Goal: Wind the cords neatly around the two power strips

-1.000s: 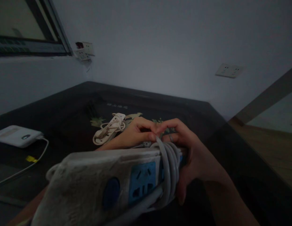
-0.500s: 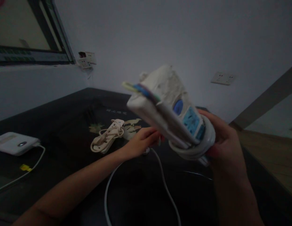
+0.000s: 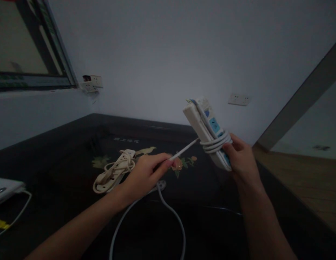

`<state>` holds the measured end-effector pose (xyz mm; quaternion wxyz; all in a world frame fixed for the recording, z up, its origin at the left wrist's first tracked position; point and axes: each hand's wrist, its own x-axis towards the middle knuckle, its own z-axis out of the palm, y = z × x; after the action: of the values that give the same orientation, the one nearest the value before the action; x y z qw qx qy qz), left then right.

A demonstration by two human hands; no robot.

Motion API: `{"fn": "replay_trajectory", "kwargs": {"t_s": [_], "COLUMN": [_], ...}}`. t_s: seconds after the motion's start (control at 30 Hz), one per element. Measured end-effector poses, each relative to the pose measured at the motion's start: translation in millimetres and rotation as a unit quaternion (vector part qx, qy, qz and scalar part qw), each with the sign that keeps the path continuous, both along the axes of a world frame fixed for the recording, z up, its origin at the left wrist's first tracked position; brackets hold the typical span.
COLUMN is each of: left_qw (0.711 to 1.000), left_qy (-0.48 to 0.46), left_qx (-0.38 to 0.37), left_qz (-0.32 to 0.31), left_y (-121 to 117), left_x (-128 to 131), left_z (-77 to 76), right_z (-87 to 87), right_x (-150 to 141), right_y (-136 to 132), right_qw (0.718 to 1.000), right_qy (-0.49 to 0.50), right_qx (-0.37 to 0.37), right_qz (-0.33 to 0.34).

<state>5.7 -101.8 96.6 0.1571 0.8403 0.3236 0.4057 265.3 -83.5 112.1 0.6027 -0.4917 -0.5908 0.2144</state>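
My right hand (image 3: 239, 160) grips the lower end of a white power strip (image 3: 204, 124) with blue sockets, held tilted up above the dark table (image 3: 62, 144). Its grey cable (image 3: 184, 150) is wound several times round the strip's middle. My left hand (image 3: 144, 173) is closed on the cable, stretching it taut from the strip. The rest of the cable hangs in a loop (image 3: 168, 213) over the table toward me.
A second, cream power strip (image 3: 113, 171) with bundled cord lies on the table left of my left hand. A white device (image 3: 2, 186) with a cable sits at the far left edge. Wall sockets (image 3: 238, 98) and a window frame (image 3: 59, 65) are behind.
My right hand has carried the power strip farther away and right, tilted more upright. My left hand has pulled the cable taut away from it.
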Motion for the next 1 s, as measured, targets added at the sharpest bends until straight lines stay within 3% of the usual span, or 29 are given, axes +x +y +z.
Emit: {"fn": "replay_trajectory", "kwargs": {"t_s": [0.23,0.43,0.73,0.9,1.0], "left_qw": [0.976,0.937,0.927,0.924,0.925], "left_qy": [0.135,0.21,0.242,0.257,0.251], "left_qx": [0.172,0.277,0.286,0.265,0.25], "left_qz": [-0.001,0.034,-0.03,-0.099,-0.139], "left_y": [-10.1,-17.1,-16.9,-12.4,-9.3], "left_x": [-3.1,-19.1,-25.8,-21.2,-16.6], "left_z": [0.5,17.6,24.5,24.0,20.4], "right_z": [1.6,7.9,6.1,9.7,9.9], "right_x": [-7.5,-20.8,-31.5,-35.2,-38.8], "right_y": [-1.8,-10.3,-26.5,-33.4,-35.8], "right_qw": [0.997,0.968,0.886,0.837,0.817], "right_qy": [-0.079,-0.225,-0.376,-0.384,-0.371], "right_qx": [-0.022,-0.087,-0.187,-0.246,-0.246], "right_qz": [0.014,0.068,0.196,0.302,0.366]}}
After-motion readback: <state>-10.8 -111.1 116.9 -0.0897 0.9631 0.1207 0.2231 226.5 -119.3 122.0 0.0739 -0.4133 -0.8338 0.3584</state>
